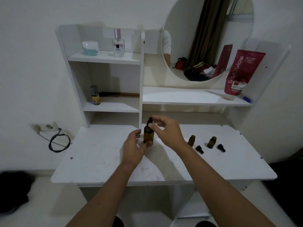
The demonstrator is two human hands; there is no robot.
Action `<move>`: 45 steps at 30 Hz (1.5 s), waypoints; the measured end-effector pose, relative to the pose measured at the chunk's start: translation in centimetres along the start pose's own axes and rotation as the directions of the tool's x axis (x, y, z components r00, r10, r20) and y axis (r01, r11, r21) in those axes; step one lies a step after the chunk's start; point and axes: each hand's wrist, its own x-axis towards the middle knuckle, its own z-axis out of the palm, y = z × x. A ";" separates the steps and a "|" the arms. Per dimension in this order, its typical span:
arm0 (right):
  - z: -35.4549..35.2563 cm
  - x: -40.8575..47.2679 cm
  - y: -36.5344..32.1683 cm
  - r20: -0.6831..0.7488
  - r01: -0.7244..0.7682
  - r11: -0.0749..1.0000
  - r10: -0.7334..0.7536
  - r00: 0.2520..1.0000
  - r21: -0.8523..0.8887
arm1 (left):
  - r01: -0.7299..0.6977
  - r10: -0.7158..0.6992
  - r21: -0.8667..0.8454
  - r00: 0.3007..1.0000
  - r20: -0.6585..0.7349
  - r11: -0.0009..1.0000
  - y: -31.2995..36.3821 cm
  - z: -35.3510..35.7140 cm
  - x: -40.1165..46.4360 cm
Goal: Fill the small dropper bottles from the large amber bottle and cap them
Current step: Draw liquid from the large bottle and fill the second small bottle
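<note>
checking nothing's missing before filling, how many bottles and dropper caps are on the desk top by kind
large amber bottle: 1
small dropper bottles: 2
loose dropper caps: 2
total: 5

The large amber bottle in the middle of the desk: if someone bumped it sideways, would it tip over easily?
Probably fairly easily: the large amber bottle is tall and narrow with a dropper cap on top. It looks like glass, so likely hard, smooth and breakable. For now the left hand steadies its base while the right hand pinches the cap.
</note>
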 end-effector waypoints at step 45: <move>-8.3 -0.7 -1.9 -0.224 -0.046 0.945 0.124 0.967 0.324 | 0.028 -0.016 0.180 0.998 -0.068 0.983 0.6 2.1 -4.2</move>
